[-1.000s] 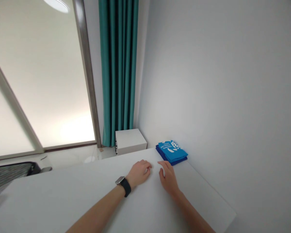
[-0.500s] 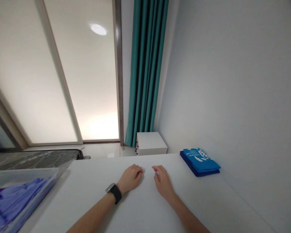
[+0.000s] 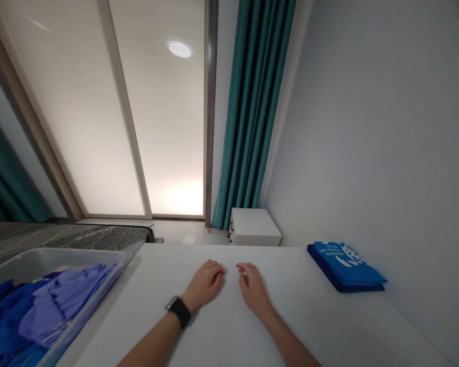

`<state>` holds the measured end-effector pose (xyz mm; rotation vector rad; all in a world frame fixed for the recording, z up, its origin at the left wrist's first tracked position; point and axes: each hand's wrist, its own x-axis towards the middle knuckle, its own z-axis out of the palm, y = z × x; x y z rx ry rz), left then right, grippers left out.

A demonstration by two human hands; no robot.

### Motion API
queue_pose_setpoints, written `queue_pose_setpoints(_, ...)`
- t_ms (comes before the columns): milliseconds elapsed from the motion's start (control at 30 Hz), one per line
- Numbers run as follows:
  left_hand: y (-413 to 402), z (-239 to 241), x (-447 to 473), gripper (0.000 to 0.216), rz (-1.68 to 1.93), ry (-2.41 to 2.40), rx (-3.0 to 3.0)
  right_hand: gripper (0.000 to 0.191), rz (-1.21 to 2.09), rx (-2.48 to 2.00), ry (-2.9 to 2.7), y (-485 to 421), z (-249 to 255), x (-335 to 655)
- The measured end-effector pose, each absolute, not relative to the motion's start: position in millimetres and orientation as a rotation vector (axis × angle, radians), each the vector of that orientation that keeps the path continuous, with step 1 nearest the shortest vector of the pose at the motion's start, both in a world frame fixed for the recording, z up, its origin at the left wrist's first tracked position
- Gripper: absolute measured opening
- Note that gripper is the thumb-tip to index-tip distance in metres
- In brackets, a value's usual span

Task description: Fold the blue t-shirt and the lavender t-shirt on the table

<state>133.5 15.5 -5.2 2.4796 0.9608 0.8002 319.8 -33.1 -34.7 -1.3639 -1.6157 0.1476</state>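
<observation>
On the white table (image 3: 210,336), my left hand (image 3: 205,284) rests on its side with the fingers loosely bent and nothing in it. A dark watch (image 3: 179,310) is on that wrist. My right hand (image 3: 252,290) lies a short gap to the right, thumb apart from its half-curled fingers, also holding nothing. To the right, nearer that hand, is a folded stack of clothes, a bright blue printed piece (image 3: 348,263) over a dark blue one (image 3: 331,280). At the left stands a clear plastic bin (image 3: 117,255) holding a crumpled lilac garment (image 3: 67,300) and blue cloth (image 3: 7,316).
A white wall (image 3: 378,142) runs along the right side of the table. Beyond the far edge are a small white cabinet (image 3: 255,224), a green curtain (image 3: 254,117) and frosted sliding doors (image 3: 168,127). A bed or dark padded surface (image 3: 72,237) lies behind the bin.
My view has swung left, so the folded stack sits farther right and more of the bin shows. Both hands stay in about the same pose, a little closer together.
</observation>
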Motion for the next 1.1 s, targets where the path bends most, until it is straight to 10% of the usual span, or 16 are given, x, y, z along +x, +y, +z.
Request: queue_pose_setpoints(1100, -45, 96, -51, 0.023, 0.487, 1.537, 2.615, 0.027, 0.484, -0.969, -1.949, -5, -21, 165)
